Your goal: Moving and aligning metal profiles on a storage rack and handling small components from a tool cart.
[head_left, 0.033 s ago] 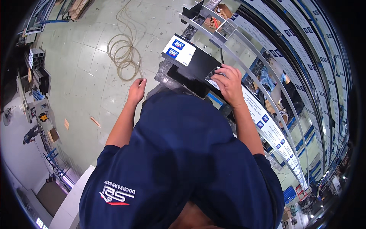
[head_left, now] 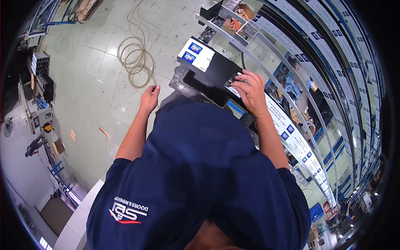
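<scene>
A long black profile (head_left: pixel 223 66) lies slantwise in front of me, with white printed protective film (head_left: pixel 198 54) on its left end and more white film running along it to the lower right. Between these the black surface is bare. My right hand (head_left: pixel 252 92) rests over the profile, fingers bent and pinching at a glossy, crumpled edge of film (head_left: pixel 231 81). The fingers partly cover that edge. My left hand (head_left: pixel 150 99) hangs to the left of my body, apart from the profile, with loosely bent fingers and nothing visible in it.
A coiled clear hose (head_left: pixel 135 62) lies on the tiled floor. Beyond the profile, a curved-looking grey metal rail (head_left: pixel 266 62) and racks of film-covered profiles (head_left: pixel 329 54) fill the right. A cardboard box (head_left: pixel 243 12) stands at the far end. A person (head_left: pixel 35 146) is far left.
</scene>
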{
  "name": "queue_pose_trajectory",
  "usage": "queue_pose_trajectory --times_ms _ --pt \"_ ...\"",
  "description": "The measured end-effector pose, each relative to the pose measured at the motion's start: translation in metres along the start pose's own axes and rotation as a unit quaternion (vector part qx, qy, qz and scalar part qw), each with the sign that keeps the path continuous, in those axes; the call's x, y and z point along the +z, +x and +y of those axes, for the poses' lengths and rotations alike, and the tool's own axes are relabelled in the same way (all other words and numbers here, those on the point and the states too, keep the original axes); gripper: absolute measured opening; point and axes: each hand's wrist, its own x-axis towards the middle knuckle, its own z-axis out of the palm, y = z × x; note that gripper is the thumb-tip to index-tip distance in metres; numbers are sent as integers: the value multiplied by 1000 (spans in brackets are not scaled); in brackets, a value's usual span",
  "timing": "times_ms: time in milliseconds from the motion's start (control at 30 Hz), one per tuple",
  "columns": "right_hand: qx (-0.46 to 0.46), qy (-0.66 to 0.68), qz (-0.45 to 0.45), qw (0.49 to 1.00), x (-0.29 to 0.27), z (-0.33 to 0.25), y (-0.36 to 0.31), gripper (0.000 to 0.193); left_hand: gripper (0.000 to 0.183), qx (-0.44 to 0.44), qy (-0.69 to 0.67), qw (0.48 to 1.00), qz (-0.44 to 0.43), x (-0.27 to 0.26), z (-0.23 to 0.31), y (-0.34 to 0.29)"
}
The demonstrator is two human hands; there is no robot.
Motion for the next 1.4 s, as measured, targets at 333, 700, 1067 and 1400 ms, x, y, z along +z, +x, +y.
queue_pose_trajectory --times_ms 333,700,1067,1400 --pt "28 31 64 997 -10 -15 4 50 51 71 -43 996 33 -8 57 4" --pt "84 -195 -72 975 21 -37 -24 77 46 122 -41 991 36 -13 80 0" --pt "59 -177 -26 982 24 -29 -31 65 52 70 2 997 13 -6 40 -3" --pt "55 -118 30 991 23 -25 -37 53 53 101 42 994 -3 -2 42 8"
